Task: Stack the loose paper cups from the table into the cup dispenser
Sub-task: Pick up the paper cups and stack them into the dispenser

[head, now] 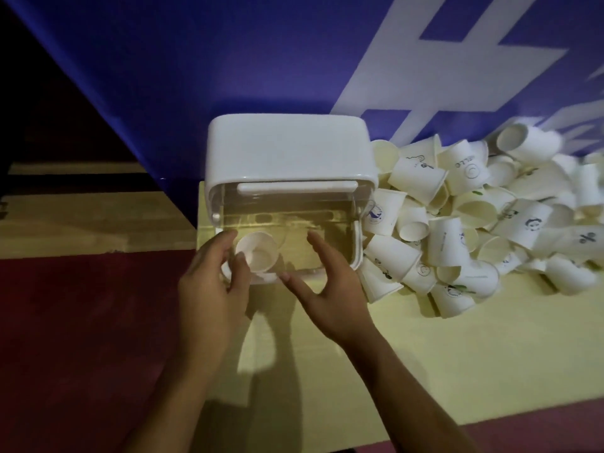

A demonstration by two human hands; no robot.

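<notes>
Table point(441, 371): The yellow top is seen closest. A bare patch is left in front of the box, likely so both arms can be reached in.

Right hand point(330, 289): It is held open and nothing is gripped. The fingers are spread at the clear front of the box, most likely so the box is kept from sliding.

Left hand point(209, 289): The thumb and fingers are bent close beside one cup. It cannot be told if the cup is pinched or only touched, because the clear wall may be in between.

Cup point(258, 256): One white cup is seen at the low left corner of the box, with its round mouth turned up to the camera. It is sat over a white ring, so it is judged to be the first cup of the stack.

Cup dispenser point(287, 152): A clear box with a white lid and a white handle bar point(295, 187) is stood at the table's left end. Only one cup is seen in it (so the job has hardly been begun).

Loose cups point(474, 223): A big messy pile is heaped just to the right of the box, with some cups touching it. They are placed near so each one can be grabbed fast.

Blue banner point(228, 60): It is hung behind everything, with big white shapes on it.
</notes>
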